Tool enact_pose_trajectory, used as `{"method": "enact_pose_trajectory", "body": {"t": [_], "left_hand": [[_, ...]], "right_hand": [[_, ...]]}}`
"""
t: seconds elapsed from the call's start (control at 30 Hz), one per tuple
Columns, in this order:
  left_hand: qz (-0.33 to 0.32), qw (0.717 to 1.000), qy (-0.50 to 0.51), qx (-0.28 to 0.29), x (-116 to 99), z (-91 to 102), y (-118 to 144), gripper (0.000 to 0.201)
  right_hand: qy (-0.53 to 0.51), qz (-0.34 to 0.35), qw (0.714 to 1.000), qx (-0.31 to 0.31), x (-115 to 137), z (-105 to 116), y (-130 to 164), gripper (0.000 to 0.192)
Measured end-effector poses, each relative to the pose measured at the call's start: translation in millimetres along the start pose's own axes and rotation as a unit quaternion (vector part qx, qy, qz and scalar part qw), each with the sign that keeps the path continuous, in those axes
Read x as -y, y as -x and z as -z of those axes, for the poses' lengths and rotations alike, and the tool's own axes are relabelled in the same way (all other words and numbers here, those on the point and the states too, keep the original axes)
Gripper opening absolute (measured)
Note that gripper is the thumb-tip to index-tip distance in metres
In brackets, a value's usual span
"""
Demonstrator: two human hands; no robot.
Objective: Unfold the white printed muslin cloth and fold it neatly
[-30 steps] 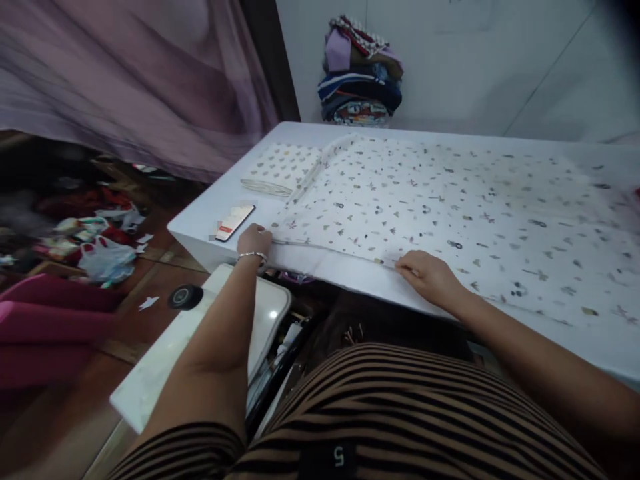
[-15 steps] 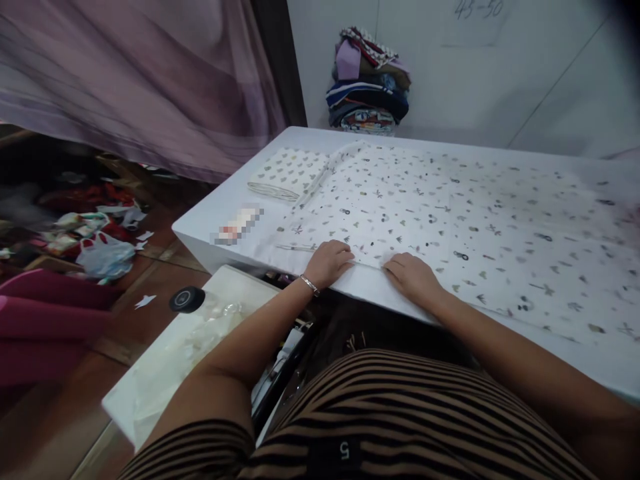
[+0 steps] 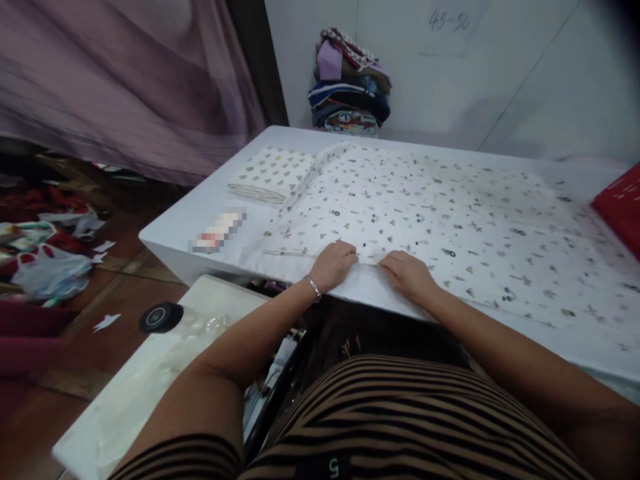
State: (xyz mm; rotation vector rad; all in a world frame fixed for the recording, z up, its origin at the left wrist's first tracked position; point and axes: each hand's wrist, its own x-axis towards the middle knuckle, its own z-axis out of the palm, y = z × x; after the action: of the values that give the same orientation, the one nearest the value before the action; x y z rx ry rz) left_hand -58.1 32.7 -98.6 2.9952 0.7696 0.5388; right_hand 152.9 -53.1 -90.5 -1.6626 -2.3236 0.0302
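Observation:
A white printed cloth (image 3: 400, 193) lies spread flat over the table, its near edge close to the table's front. My left hand (image 3: 336, 265), with a silver bracelet (image 3: 314, 288) on the wrist, has its fingers curled on that near edge. A short way to the right, my right hand (image 3: 407, 275) pinches the same edge with fingertips together. Left of the spread cloth sits a folded cloth (image 3: 273, 173) with a small repeated print. In front of it is a small blurred-out item (image 3: 218, 231).
The white table (image 3: 170, 213) has its left corner near me. Below stands a white surface (image 3: 200, 293) with a round black object (image 3: 161, 317) and clear plastic. A stack of folded fabrics (image 3: 350, 87) rises behind. A red basket (image 3: 623, 207) is at the right. A pink curtain (image 3: 125, 80) hangs left.
The view has swung right, bringing the red basket into sight. My hands have drawn slightly closer together along the cloth's edge.

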Motion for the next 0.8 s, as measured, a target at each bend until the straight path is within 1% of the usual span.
{"method": "enact_pose_trajectory", "body": {"t": [0.17, 0.37, 0.47, 0.57, 0.63, 0.7, 0.8], "left_hand": [[-0.042, 0.999, -0.003, -0.007, -10, -3.9, -3, 0.020], [-0.018, 0.999, -0.026, -0.001, -15, -0.9, -8, 0.014], [-0.032, 0.998, -0.063, -0.002, -16, -0.2, -14, 0.016], [-0.052, 0.995, -0.081, -0.004, -19, 0.4, -17, 0.019], [-0.063, 0.995, -0.073, -0.011, -21, 1.8, -15, 0.019], [-0.073, 0.996, -0.056, -0.021, -22, 3.6, -11, 0.019], [-0.073, 0.997, -0.023, -0.033, -21, 5.1, -2, 0.019]], "right_hand": [[0.018, -0.001, 1.000, 0.000, 1, 1, -2, 0.026], [0.039, -0.004, 0.999, 0.014, 9, 3, -5, 0.024], [0.052, -0.005, 0.999, 0.015, 9, 0, -6, 0.023], [0.062, -0.009, 0.998, -0.007, 7, -2, -9, 0.023], [0.071, -0.013, 0.997, -0.030, 6, -2, -10, 0.024], [0.085, -0.007, 0.996, -0.040, 9, 0, -10, 0.025], [0.103, 0.022, 0.994, -0.028, 17, 3, -4, 0.026]]}}
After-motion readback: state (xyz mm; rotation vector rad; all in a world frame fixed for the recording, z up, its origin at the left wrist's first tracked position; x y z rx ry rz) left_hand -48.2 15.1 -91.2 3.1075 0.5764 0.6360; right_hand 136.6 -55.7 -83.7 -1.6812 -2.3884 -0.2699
